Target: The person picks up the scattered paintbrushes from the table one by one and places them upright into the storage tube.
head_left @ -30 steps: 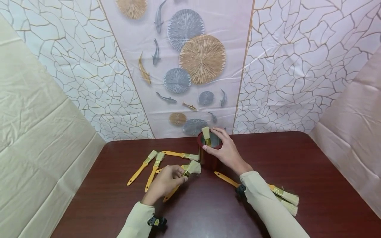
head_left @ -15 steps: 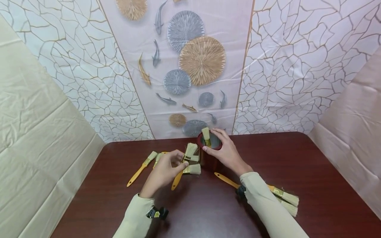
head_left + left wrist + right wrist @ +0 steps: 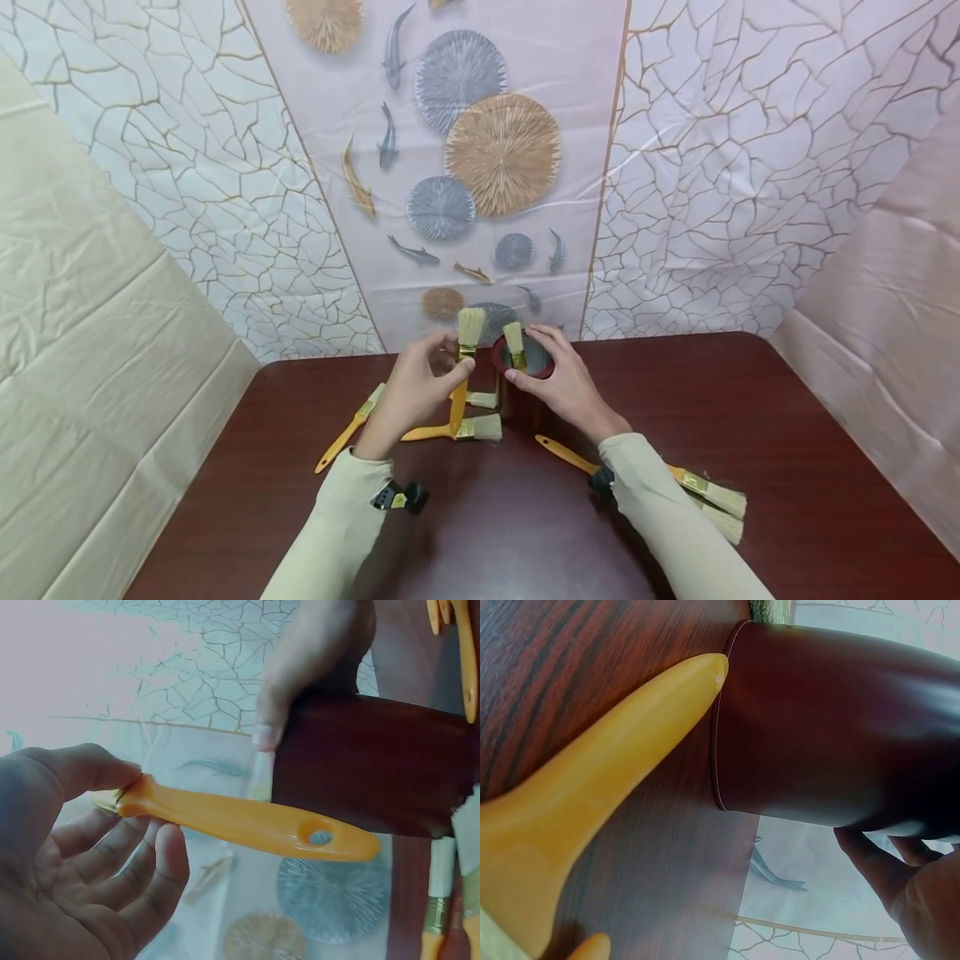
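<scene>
At the left, the table [image 3: 270,500] is showing its side edge, and a slanting brush [image 3: 351,429] is lying between that edge and the left sleeve [image 3: 330,521]. Next, the left hand [image 3: 422,383] is pinching the held brush [image 3: 460,392] between thumb and fingers, bristles pointing up and handle hanging down. Two lower brushes, the front one [image 3: 480,427] and the back one [image 3: 481,400], are lying just beside the cup [image 3: 517,408], their bristles facing it. The step in hand seems to be bringing the held brush to the cup, which is standing upright near the table's back edge with one brush inside [image 3: 514,343] leaning at the left of its mouth. The right hand [image 3: 562,383] is gripping the cup at the rim, thumb in front and fingers behind. The next move is probably calling for raising the handle end above the rim, then lowering it in; the mouth is offering room to the right of the leaning brush, though the right thumb is narrowing the near side. Farther right, a loose brush [image 3: 566,454] is pointing its handle at the cup's base, and a pair of brushes [image 3: 708,492] is lying beyond the right sleeve [image 3: 678,517]
</scene>
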### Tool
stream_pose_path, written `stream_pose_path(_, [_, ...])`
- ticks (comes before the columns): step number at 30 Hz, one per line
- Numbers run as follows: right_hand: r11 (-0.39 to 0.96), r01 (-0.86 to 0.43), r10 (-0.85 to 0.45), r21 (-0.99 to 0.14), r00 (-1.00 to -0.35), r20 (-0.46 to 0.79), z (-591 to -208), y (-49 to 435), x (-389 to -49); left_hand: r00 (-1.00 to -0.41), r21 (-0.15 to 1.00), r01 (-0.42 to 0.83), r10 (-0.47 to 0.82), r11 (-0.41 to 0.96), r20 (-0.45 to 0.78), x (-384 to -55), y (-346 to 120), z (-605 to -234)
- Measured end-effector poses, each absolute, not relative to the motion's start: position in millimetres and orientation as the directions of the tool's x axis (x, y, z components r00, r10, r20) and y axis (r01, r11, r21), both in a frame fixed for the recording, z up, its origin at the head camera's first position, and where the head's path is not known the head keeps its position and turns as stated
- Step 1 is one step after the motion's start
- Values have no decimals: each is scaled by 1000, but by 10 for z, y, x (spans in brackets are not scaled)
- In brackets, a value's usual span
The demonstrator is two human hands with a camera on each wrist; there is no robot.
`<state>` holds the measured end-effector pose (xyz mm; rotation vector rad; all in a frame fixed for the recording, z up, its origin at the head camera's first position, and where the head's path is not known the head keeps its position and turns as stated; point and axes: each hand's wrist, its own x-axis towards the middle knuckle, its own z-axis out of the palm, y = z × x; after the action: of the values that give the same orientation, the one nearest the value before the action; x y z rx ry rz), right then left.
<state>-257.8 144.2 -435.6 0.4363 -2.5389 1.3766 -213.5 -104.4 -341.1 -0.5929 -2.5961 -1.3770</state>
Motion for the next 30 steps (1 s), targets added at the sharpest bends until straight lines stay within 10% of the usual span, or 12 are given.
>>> stream_pose_path(30, [523,-365,-154,-770,-929,336,-4372,1446,-2613,-870,819,491,201,296,450,-2531,-673,-2793])
